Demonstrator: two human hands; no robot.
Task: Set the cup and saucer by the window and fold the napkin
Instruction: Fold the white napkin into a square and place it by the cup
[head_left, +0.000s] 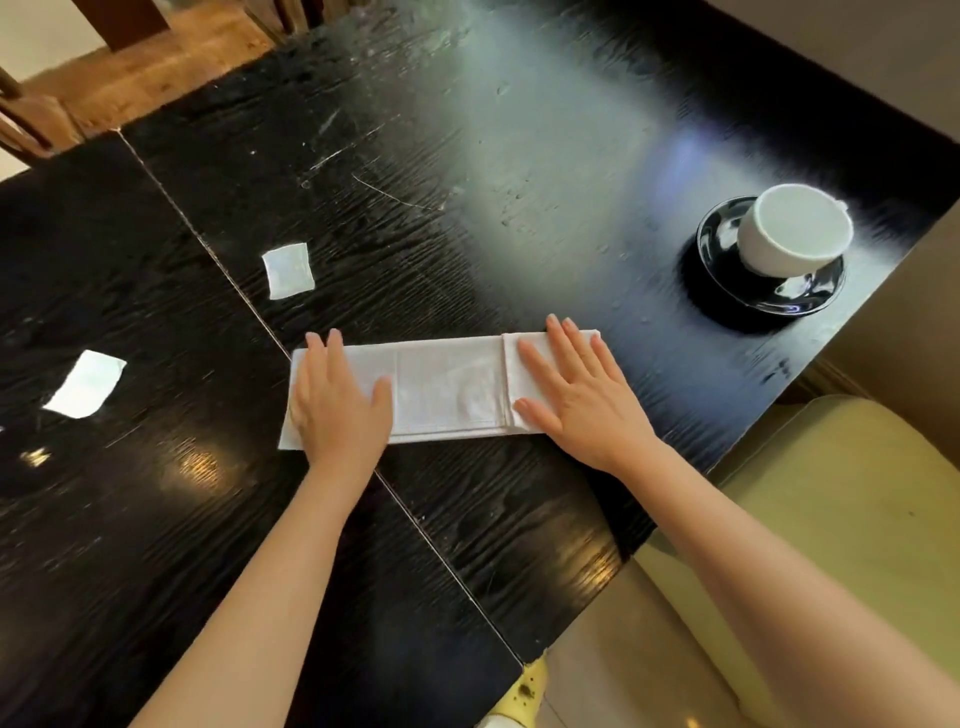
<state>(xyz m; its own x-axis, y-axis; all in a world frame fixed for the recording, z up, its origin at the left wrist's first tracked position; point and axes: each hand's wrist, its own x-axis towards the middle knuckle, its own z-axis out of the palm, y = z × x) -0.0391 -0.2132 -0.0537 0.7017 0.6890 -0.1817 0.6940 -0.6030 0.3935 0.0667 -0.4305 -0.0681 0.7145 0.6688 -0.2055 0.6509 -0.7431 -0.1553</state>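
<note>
On the black table | white napkin folded into 1 long strip near its front edge | left hand flat on left end, fingers spread | right hand flat on folded right end, fingers spread | white cup on black saucer, far right, well apart from napkin
</note>
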